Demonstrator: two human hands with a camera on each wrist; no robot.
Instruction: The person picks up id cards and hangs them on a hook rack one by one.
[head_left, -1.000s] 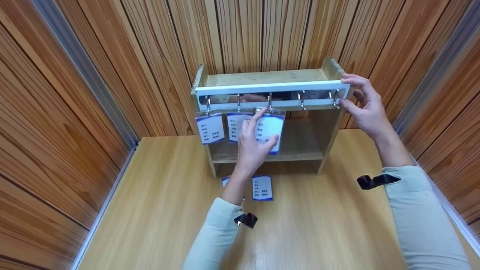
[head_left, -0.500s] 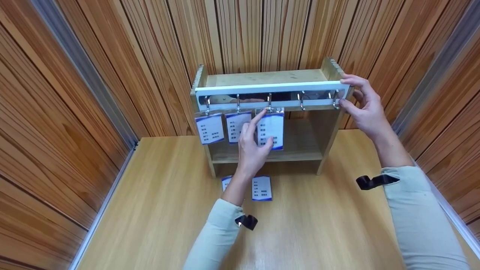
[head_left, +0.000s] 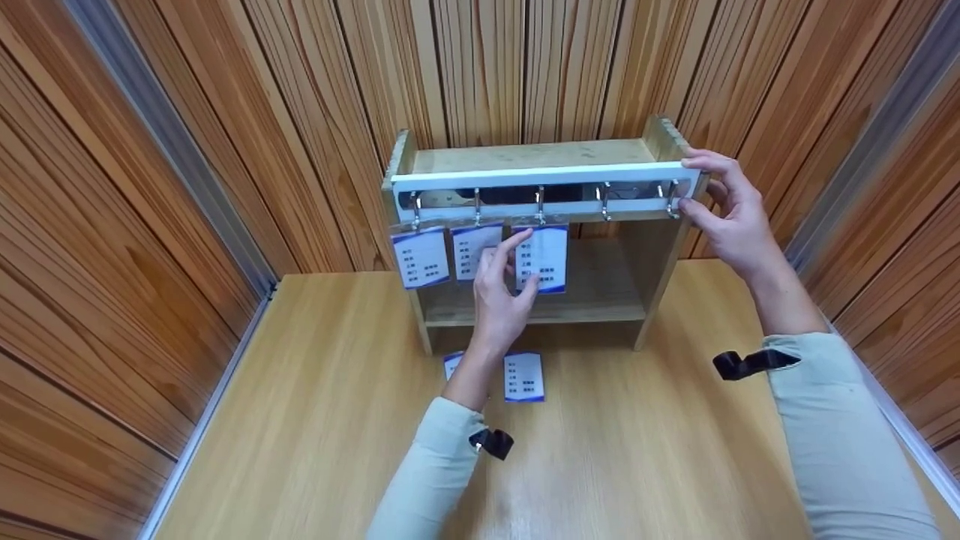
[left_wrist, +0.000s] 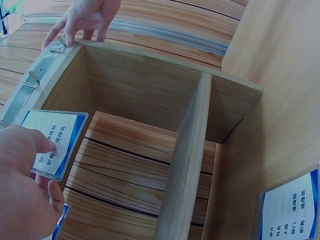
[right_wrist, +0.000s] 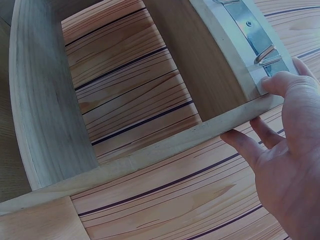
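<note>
The left hand [head_left: 501,300] is at the third card [head_left: 552,259], which hangs from the middle hook of the white hook rail [head_left: 480,178]. Its index finger and thumb lie loosely bent over the card's face; in the left wrist view the left hand [left_wrist: 25,175] has a fingertip against the hanging card [left_wrist: 67,122]. Two more cards, one at the far left [head_left: 420,259] and one beside it [head_left: 465,251], hang on the first two hooks. The right hand [head_left: 739,217] grips the rail's right end; in the right wrist view the right hand [right_wrist: 295,150] has its thumb on the front.
The rail is on the front of a wooden shelf [head_left: 652,255] standing against a plank wall [head_left: 555,67]. On the table [head_left: 637,435] lie a card [head_left: 523,376] and another [head_left: 451,363] partly hidden by the left forearm. The two right hooks hold no cards.
The left hand's index finger has moved down from the middle hook onto the card, and its thumb has drawn left. The third card sits slightly higher and straighter. The right hand has stayed put.
</note>
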